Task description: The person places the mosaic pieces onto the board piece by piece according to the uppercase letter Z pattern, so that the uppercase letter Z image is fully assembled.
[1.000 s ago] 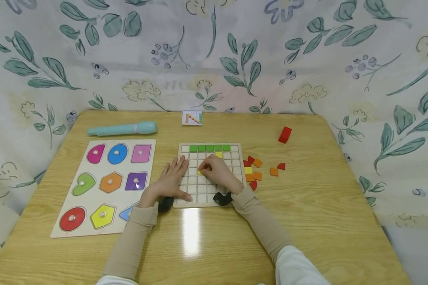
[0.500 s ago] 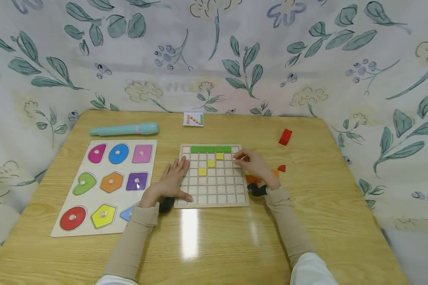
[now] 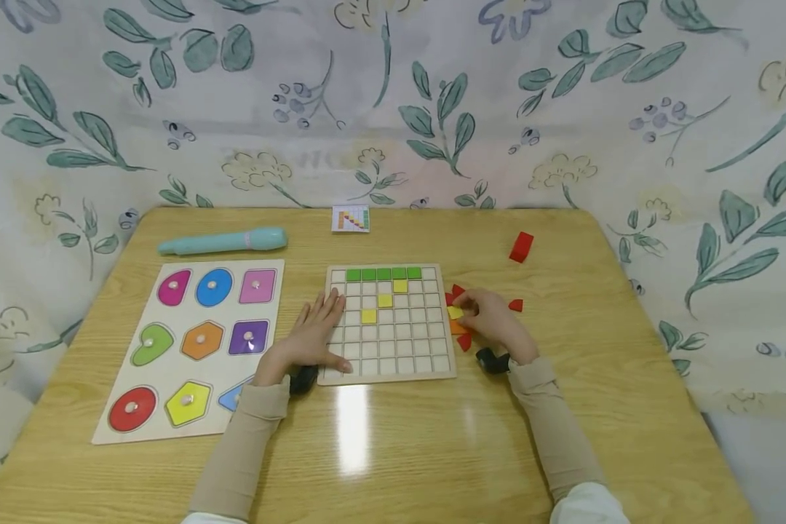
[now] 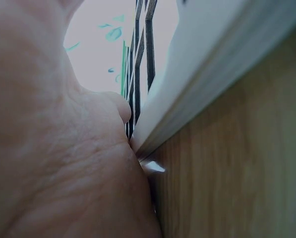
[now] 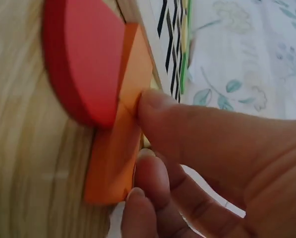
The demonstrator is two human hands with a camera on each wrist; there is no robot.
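Note:
The wooden grid board (image 3: 426,367) has a row of green square tiles (image 3: 383,274) along its far side and a diagonal of 3 yellow square tiles (image 3: 384,300). My left hand (image 3: 311,338) rests with spread fingers on the board's left edge; the left wrist view shows mostly palm and the board's side. Beside the right edge, my right hand (image 3: 498,320) pinches a yellow square tile (image 3: 455,312) between thumb and fingers. Orange tiles (image 5: 110,163) and a red rounded piece (image 5: 90,59) lie right by those fingertips in the right wrist view; the yellow tile is nearly hidden there.
A knob puzzle board (image 3: 177,335) lies at the left, below a turquoise stick-shaped object (image 3: 225,241). A small pattern card (image 3: 350,218) is at the back. Toward the right are a red block (image 3: 521,247) and a loose red piece (image 3: 516,305).
My right hand has left the third yellow tile in the grid and moved right to the loose pieces, where it now pinches another yellow tile. The left hand has stayed put.

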